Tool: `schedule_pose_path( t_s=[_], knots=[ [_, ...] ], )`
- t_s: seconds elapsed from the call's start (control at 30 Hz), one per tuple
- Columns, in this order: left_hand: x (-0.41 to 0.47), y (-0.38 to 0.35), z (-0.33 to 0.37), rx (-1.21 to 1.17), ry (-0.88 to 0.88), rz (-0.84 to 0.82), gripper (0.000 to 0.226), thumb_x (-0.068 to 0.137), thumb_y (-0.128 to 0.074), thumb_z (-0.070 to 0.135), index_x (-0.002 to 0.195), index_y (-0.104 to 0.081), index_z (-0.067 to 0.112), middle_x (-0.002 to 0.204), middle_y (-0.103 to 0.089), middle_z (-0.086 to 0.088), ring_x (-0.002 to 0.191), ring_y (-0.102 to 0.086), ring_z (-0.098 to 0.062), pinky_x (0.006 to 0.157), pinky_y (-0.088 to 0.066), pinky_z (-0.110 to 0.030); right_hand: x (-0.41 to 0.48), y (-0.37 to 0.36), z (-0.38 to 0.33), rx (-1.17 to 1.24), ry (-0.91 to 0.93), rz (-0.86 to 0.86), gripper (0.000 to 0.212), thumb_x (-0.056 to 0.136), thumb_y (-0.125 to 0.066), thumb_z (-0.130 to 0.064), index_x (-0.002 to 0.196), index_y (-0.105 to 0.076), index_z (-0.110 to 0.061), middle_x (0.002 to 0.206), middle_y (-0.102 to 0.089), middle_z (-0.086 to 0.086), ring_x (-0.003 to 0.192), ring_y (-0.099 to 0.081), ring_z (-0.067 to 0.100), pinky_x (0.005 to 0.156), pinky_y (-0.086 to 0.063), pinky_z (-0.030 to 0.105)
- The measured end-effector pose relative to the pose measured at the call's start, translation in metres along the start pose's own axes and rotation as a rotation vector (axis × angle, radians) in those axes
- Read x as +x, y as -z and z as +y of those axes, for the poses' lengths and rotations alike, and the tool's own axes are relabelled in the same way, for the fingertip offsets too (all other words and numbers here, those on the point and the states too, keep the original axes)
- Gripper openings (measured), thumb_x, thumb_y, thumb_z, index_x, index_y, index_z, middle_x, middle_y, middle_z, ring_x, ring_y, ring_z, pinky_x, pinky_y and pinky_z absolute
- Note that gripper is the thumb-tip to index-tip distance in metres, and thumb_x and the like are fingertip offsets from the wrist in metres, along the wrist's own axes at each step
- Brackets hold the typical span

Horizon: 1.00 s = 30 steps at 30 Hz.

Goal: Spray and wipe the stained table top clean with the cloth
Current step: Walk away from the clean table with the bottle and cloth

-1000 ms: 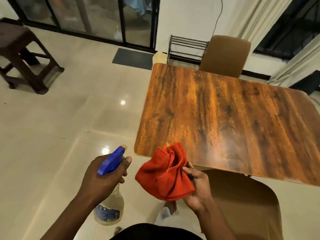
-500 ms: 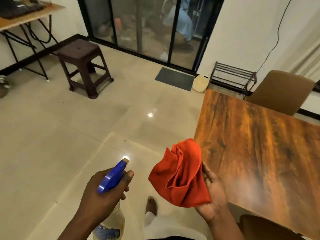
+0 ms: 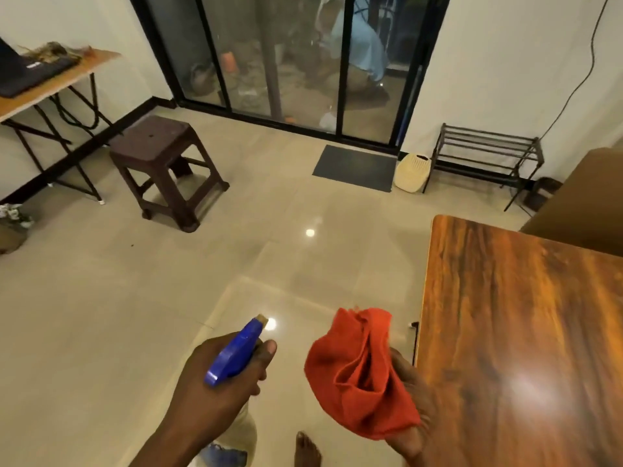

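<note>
From my feed I see a dark brown plastic stool (image 3: 161,163) standing on the pale glossy tiled floor (image 3: 101,315), well apart from everything else. Behind it, along the left wall, a folding desk (image 3: 57,79) with black legs carries a dark laptop (image 3: 27,74). Straight ahead is a black-framed sliding glass door (image 3: 286,59), and a dark grey doormat (image 3: 354,167) lies on the tiles just before it. Beside the mat's right edge a cream perforated basket (image 3: 413,172) leans by the wall, touching or nearly touching a black slatted shoe rack (image 3: 485,156). A black cable (image 3: 586,72) runs down the white wall above the rack. A tan chair back (image 3: 586,200) shows at the right edge.
</note>
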<state>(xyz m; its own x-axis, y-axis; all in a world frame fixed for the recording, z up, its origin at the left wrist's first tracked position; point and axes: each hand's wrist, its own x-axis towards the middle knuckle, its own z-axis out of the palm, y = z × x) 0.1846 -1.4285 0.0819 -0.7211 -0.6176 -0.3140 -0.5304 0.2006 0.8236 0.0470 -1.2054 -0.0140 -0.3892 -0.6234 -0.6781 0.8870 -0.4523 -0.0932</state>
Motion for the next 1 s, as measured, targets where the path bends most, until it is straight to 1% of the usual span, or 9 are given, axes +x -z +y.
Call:
schedule_pose_path(
  t_s=[0.07,0.13,0.3,0.4,0.5,0.6,0.77,0.9,1.0],
  knots=[
    [0.027,0.0,0.017,0.02,-0.027,-0.016,0.037,0.076,-0.068,0.069,0.078,-0.074,0.033,0.067,-0.081,0.003,0.057,-0.078,-0.014,0.063,-0.057,-0.027,0.009,-0.013,-0.017,-0.241,0.057,-0.028,0.076,0.056,-0.101,0.004,0.128,-0.077,0.002,0.126,-0.074,0.033,0.106,-0.076,0.05,0.095,-0.063,0.059],
    [0.066,-0.004,0.026,0.019,-0.048,-0.024,0.033,0.081,-0.07,0.065,0.077,-0.074,0.032,0.068,-0.081,0.003,0.056,-0.077,-0.012,0.064,-0.057,-0.028,0.025,-0.027,-0.041,-0.515,0.206,0.069,0.072,0.06,-0.1,0.001,0.128,-0.078,-0.008,0.129,-0.076,0.024,0.107,-0.079,0.04,0.082,-0.066,0.05],
    [0.155,-0.011,0.043,-0.006,-0.033,-0.116,0.035,0.088,-0.077,0.052,0.072,-0.076,0.021,0.068,-0.081,-0.003,0.056,-0.079,-0.016,0.066,-0.057,-0.031,0.069,-0.085,-0.083,-1.019,0.504,0.199,0.043,0.089,-0.087,-0.024,0.126,-0.075,-0.044,0.126,-0.079,-0.009,0.115,-0.076,0.019,0.089,-0.064,0.035],
    [0.209,-0.013,0.058,-0.021,-0.067,-0.175,0.035,0.089,-0.076,0.052,0.075,-0.076,0.021,0.069,-0.081,-0.001,0.059,-0.079,-0.015,0.064,-0.055,-0.026,0.098,-0.118,-0.101,-1.211,0.603,0.336,0.049,0.096,-0.082,-0.036,0.14,-0.062,-0.043,0.138,-0.067,-0.015,0.12,-0.066,0.014,0.097,-0.059,0.042],
    [0.263,-0.009,0.079,0.0,-0.141,-0.234,0.029,0.093,-0.078,0.047,0.074,-0.073,0.026,0.074,-0.082,0.003,0.062,-0.079,-0.014,0.059,-0.053,-0.013,0.128,-0.151,-0.119,-1.324,0.64,0.501,0.053,0.101,-0.077,-0.033,0.149,-0.056,-0.038,0.134,-0.066,-0.008,0.121,-0.066,0.022,0.103,-0.059,0.052],
    [0.315,-0.005,0.106,-0.009,-0.204,-0.314,0.032,0.089,-0.077,0.054,0.077,-0.074,0.025,0.073,-0.08,0.002,0.065,-0.079,-0.019,0.059,-0.055,-0.015,0.155,-0.176,-0.132,-1.32,0.671,0.623,0.053,0.1,-0.078,-0.037,0.149,-0.058,-0.036,0.128,-0.071,-0.004,0.114,-0.07,0.023,0.102,-0.06,0.055],
    [0.401,-0.02,0.143,0.045,-0.26,-0.404,0.031,0.094,-0.079,0.045,0.072,-0.072,0.024,0.071,-0.08,0.003,0.063,-0.079,-0.017,0.062,-0.054,-0.02,0.188,-0.194,-0.168,-1.096,0.634,0.719,0.082,0.083,-0.094,-0.039,0.153,-0.052,-0.04,0.117,-0.073,-0.002,0.102,-0.074,0.021,0.091,-0.063,0.047],
    [0.471,-0.057,0.176,0.086,-0.332,-0.476,0.031,0.095,-0.078,0.046,0.073,-0.072,0.025,0.072,-0.081,0.002,0.062,-0.079,-0.017,0.068,-0.058,-0.031,0.219,-0.193,-0.215,-0.639,0.606,0.614,0.095,0.063,-0.102,-0.021,0.147,-0.057,-0.02,0.122,-0.079,0.012,0.105,-0.08,0.033,0.089,-0.067,0.049],
    [0.518,-0.096,0.208,0.104,-0.384,-0.522,0.026,0.096,-0.078,0.047,0.079,-0.072,0.028,0.075,-0.081,0.004,0.064,-0.08,-0.015,0.07,-0.061,-0.033,0.24,-0.191,-0.262,-0.339,0.604,0.454,0.085,0.067,-0.095,-0.009,0.144,-0.059,-0.007,0.124,-0.08,0.018,0.113,-0.079,0.034,0.093,-0.065,0.049]
  ],
)
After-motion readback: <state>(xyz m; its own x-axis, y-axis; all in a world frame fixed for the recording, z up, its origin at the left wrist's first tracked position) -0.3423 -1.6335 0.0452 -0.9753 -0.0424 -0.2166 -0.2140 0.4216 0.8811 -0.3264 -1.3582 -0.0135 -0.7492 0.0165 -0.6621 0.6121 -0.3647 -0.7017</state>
